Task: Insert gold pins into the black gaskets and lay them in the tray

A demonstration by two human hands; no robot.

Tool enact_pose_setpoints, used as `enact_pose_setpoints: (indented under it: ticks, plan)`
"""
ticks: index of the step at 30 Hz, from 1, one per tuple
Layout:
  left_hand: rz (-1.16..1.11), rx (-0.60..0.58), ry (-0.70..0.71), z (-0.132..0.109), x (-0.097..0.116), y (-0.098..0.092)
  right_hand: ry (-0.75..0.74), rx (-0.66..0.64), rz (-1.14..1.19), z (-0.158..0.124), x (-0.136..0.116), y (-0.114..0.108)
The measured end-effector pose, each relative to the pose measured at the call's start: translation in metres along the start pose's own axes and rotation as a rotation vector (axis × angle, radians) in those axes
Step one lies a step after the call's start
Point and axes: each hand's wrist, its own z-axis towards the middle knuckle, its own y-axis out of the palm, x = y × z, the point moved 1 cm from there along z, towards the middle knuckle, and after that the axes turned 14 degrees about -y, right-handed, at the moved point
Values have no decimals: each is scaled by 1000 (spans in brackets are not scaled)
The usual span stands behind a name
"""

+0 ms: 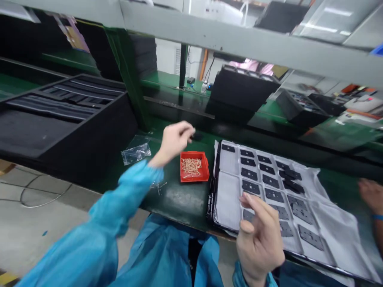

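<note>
My left hand [175, 140] is stretched out over the green bench, fingers pinched on a small dark part [196, 136] just above and left of a small red tray [194, 166] holding several thin tan pieces. My right hand [259, 236] hovers near me over the front edge of a flat tray [227, 199] lined with white cloth, its fingers curled together; I cannot make out anything in them. Several flat black rectangular parts [273, 175] lie in rows on the cloth.
A clear plastic bag [136, 151] lies left of my left hand. Large black foam trays [60, 115] are stacked at the left. Black boxes [242, 89] stand on the far side. Another person's hand [371, 195] shows at the right edge.
</note>
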Motion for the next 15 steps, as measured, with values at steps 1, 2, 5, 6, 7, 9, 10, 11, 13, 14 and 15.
enact_pose_setpoints:
  ticks: [1,2,5,6,7,9,10,11,13,14,15]
  plan:
    - [63,-15,-67,41,-7,8,59,-45,-21,-2,3,-6]
    - [130,-41,-128,76,-15,18,88,-85,-48,-4,6,-12]
    - [305,-106,-260,140,-39,45,127,-66,-155,-12,6,-26]
    - [358,-115,-289,147,-48,52,139,-26,-180,-14,5,-27]
    - [408,-119,-311,149,-58,57,151,13,-194,-17,4,-26]
    - [500,-131,-331,141,-78,57,160,25,-169,-22,2,-18]
    - [540,-150,-325,134,-89,51,149,-15,-137,-24,1,-11]
    - [574,-185,-308,125,-99,42,129,-76,-93,-25,1,-4]
    - [617,-309,-246,98,-119,14,81,-215,14,-27,0,13]
    - [623,-389,-205,81,-128,-3,63,-266,72,-28,0,20]
    - [619,-470,-161,61,-135,-19,54,-297,130,-28,-1,27]
